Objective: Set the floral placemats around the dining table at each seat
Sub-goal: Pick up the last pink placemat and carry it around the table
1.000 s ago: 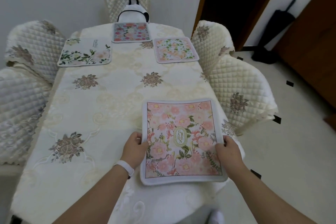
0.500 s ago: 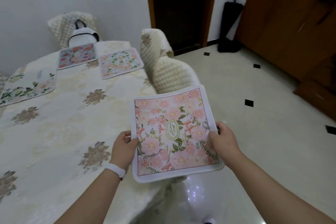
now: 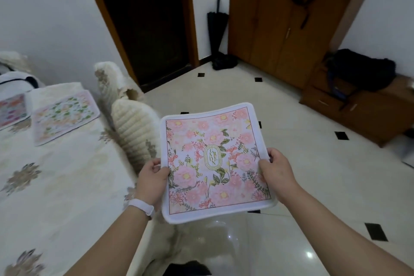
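I see the pink floral placemat [image 3: 216,161] held flat between both hands, out over the floor right of the dining table [image 3: 56,186]. The left hand [image 3: 152,182] pinches its left edge; the right hand [image 3: 276,170] pinches its right edge.

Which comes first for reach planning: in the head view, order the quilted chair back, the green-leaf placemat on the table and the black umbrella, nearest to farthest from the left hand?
From the left hand:
1. Quilted chair back, just beyond it.
2. Green-leaf placemat, left on the table.
3. Black umbrella, far against the wall.
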The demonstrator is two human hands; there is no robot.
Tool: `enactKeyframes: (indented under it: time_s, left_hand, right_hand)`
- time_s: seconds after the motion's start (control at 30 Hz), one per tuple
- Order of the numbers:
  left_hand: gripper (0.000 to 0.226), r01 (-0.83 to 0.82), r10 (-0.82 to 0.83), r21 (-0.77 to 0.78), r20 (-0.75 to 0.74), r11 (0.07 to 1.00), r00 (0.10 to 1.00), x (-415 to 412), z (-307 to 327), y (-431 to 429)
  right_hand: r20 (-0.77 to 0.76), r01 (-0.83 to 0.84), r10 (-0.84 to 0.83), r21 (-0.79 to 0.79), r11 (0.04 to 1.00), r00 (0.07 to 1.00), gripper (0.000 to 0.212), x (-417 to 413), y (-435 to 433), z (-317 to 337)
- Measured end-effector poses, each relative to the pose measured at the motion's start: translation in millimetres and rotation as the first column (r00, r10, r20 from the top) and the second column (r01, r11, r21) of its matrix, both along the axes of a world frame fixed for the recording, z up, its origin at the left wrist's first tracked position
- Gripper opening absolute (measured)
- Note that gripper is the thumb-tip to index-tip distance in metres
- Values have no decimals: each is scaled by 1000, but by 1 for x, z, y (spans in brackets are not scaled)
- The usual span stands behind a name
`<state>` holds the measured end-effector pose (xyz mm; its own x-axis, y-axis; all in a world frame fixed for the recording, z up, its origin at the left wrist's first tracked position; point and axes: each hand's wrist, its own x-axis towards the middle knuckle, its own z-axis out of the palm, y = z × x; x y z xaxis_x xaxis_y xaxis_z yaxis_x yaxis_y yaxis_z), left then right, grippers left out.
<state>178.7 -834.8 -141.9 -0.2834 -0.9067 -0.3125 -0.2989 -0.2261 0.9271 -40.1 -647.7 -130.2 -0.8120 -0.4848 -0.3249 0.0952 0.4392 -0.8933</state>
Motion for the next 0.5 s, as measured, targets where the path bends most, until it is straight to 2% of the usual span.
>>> enactKeyframes:
  time_s: [0.27,0.5]
  left_hand:
    - [13,87,-86,43,-29,995,996,-111,-19,-46]
    - [15,119,-117,43,-64,992,991,-216,-24,-145]
  right_hand:
    - [-26,101,-100,54,993,995,19,-89,-26,-2]
    - [-52,133,-129,83,988,990,20,-186,-120,-3]
